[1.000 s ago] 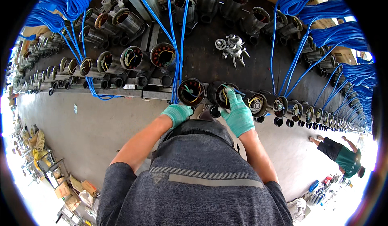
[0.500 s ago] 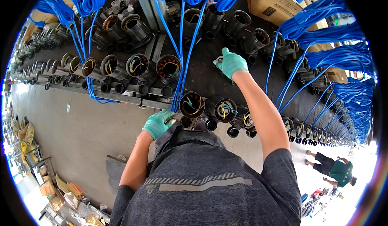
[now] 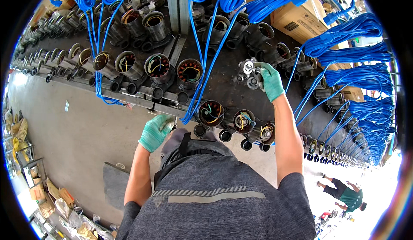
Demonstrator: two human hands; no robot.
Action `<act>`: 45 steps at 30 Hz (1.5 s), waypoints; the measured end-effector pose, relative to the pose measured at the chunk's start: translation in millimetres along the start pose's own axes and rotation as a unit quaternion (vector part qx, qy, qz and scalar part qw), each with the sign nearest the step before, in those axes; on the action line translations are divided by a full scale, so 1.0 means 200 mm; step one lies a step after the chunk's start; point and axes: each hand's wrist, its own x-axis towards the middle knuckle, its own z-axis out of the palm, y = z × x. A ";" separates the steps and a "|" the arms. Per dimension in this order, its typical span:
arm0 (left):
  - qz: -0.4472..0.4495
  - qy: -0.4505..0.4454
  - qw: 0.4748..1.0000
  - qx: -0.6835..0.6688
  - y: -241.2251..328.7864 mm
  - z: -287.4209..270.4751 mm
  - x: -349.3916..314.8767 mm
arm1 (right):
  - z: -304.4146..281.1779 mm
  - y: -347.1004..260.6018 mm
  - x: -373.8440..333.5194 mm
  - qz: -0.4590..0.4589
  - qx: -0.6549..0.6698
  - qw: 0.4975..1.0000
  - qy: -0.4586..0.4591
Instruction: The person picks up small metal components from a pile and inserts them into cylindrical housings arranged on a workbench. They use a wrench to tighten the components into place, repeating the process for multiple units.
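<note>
Over the dark bench, my right hand [image 3: 272, 82], in a green glove, is closed at the edge of a silver metal part with round, disc-like sections [image 3: 249, 67]. Its exact kind is unclear. My left hand [image 3: 156, 132], gloved alike, hangs off the bench's front edge with its fingers curled. A small metallic bit shows at its fingertips, too small to name. Between my hands, along the front edge, stand open-topped dark motor housings [image 3: 211, 113] with copper windings and coloured wires inside. Blue cables [image 3: 206, 64] run down to the bench edge near my left hand.
Bundled blue cables [image 3: 344, 33] hang along the far and right side. More motor housings [image 3: 155, 27] stand in rows on the bench [image 3: 228, 81]. Cardboard boxes [image 3: 297, 21] sit behind. A metal post [image 3: 178, 8] rises at the back. Another person [image 3: 346, 192] is at far right.
My right hand has shifted right and nearer, and the silver metal part now shows at its fingers. My left hand has moved slightly left, away from the cable ends. The whole view has shifted.
</note>
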 end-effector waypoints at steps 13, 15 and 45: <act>0.067 -0.223 0.945 -0.228 0.84 0.47 0.48 | -0.17 -0.58 -0.83 -0.304 -0.061 0.947 0.082; 0.045 -0.255 0.895 -0.362 0.97 0.55 0.50 | 0.00 -0.44 -0.93 -0.359 -0.052 0.927 0.095; 0.181 -0.231 0.788 0.541 0.74 0.47 0.45 | 0.06 -0.23 -1.18 -0.249 -0.158 0.932 0.211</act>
